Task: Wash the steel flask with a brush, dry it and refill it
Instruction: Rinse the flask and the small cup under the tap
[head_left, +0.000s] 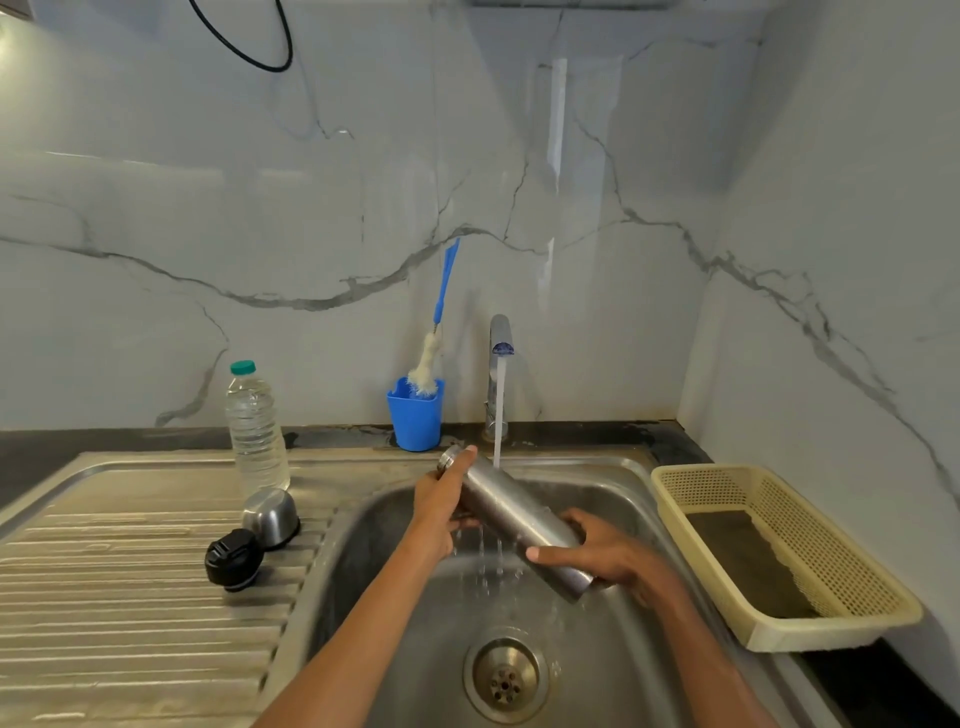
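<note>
Both our hands hold the steel flask (511, 512) tilted over the sink (613, 467), under the stream from the tap (500, 343). Our left hand (441, 506) curls around the flask's upper end near its open mouth; our right hand (605, 553) wraps the lower end, thumb across the body. Left of the sink, on the ribbed drainboard (104, 597), sit the steel cup lid (271, 517), the black stopper (234, 558) and a plastic water bottle (255, 428). Behind the sink, the bottle brush (434, 332) stands in a blue cup (415, 415). Right of the sink lies a cream basket (841, 551).
</note>
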